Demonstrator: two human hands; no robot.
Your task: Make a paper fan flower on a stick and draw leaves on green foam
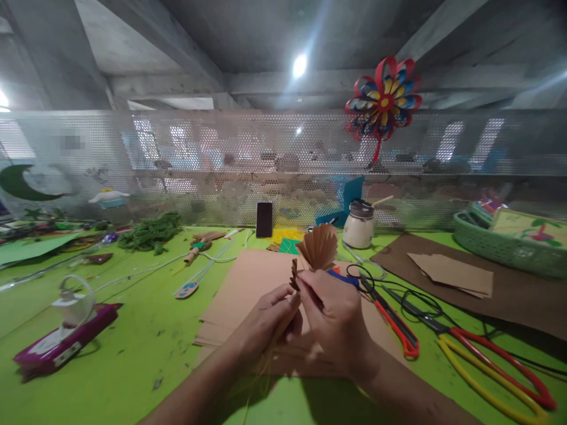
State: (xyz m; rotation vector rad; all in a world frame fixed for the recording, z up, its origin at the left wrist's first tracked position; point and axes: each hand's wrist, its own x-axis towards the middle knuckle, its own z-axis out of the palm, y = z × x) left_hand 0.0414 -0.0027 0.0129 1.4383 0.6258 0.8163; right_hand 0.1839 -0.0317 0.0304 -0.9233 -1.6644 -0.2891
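a perforated screen (221,144) rises along the far edge of the green tabletop (133,354), beneath a grey ceiling (257,26) with beams (190,44) and a bright lamp (300,66).

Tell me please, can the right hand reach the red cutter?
Probably yes: the red cutter lies just beside the right hand, its near handle end uncovered. But that hand pinches the pleated brown paper, so would likely need freeing first.

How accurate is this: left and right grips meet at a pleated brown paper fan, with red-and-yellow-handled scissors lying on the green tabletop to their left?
The side is wrong: in the head view, the red-and-yellow-handled scissors lie on the green tabletop to the right of the left grip and right grip, which meet at the pleated brown paper fan.
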